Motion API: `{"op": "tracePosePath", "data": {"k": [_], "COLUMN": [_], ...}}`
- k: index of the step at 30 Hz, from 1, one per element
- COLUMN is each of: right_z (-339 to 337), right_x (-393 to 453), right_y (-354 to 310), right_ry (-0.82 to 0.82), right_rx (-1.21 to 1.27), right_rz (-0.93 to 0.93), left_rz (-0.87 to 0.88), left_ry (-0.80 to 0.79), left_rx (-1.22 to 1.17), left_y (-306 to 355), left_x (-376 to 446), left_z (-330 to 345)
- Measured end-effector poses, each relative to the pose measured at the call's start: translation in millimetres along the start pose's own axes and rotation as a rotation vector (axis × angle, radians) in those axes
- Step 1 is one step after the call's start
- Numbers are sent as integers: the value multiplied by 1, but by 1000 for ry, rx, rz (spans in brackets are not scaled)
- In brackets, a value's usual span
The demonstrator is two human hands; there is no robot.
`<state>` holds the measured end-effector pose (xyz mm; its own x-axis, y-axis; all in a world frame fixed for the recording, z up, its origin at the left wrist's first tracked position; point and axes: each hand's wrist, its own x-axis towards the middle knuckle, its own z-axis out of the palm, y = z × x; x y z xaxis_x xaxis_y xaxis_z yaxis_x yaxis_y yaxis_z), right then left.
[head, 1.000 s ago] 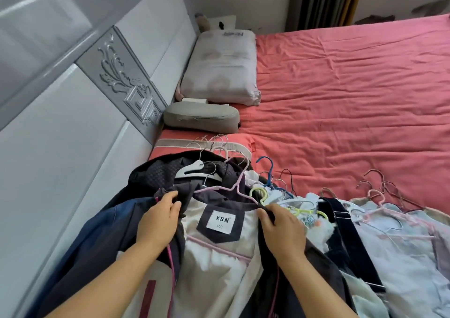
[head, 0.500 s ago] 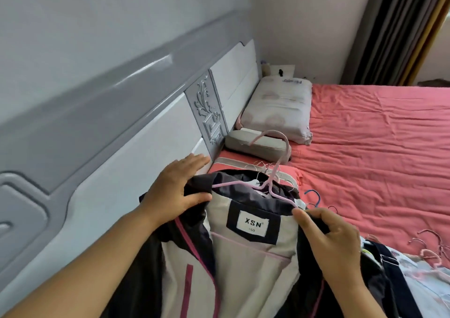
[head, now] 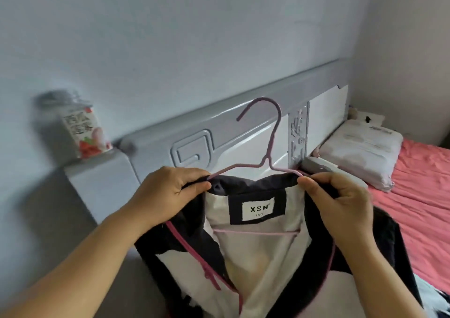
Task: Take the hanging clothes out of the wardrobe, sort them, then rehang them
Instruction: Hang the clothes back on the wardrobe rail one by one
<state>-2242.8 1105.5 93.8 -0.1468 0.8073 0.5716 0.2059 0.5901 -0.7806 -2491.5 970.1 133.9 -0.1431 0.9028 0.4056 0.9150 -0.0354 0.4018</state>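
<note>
A dark navy jacket (head: pixel 264 252) with a white lining, pink zip trim and an "XSN" label hangs on a pink wire hanger (head: pixel 269 147), lifted in front of the headboard. My left hand (head: pixel 168 193) grips the jacket's left shoulder at the collar. At the right shoulder, my right hand (head: pixel 341 205) pinches the collar together with the hanger's end. The hanger's hook points up and to the left. The jacket's lower part runs out of the frame.
A grey carved headboard (head: pixel 219 132) stands against the pale wall. A drink carton (head: pixel 84 132) sits on the headboard's left post. On the right lie a pink bedsheet (head: pixel 423 196), a white pillow (head: pixel 362 149) and a grey cushion (head: pixel 319 165).
Both hands have lifted the jacket on its hanger off the pile of clothes on the bed. The view has swung up and left, so the pile has dropped out of sight.
</note>
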Motion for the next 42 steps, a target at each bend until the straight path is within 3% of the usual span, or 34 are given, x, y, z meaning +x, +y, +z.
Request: {"op": "tracePosePath", "data": {"k": [8,17,24,31,33,36,42], "right_z": [66,154,224,255,258,263,281], "right_x": [-62,-128,-185,-244,-254,-254,-248], "right_y": [-131,-244,-328,-401,-415,-430,-455], "right_ry": [-278,-526,-752,-838,-934,-1129,-1192], "right_rx": [147,500,717,786,807,813,692], "right_rz": [-223,-312,-367,-638,-734,-881,-1153], "left_rz": [-216,-381,-542,-877,-964,-1021,-1041], "left_ry": [476,606,878,1237,1336,1450,1595], "left_rx": [140,396,629,736,712,689,732], "left_y": [-3,13,33,36,42,60,96], "left_x": [-173,-292,-334,-371,-385,-406,-443], "left_z": [-93,-196,-241,-273,-279,-287,-316]}}
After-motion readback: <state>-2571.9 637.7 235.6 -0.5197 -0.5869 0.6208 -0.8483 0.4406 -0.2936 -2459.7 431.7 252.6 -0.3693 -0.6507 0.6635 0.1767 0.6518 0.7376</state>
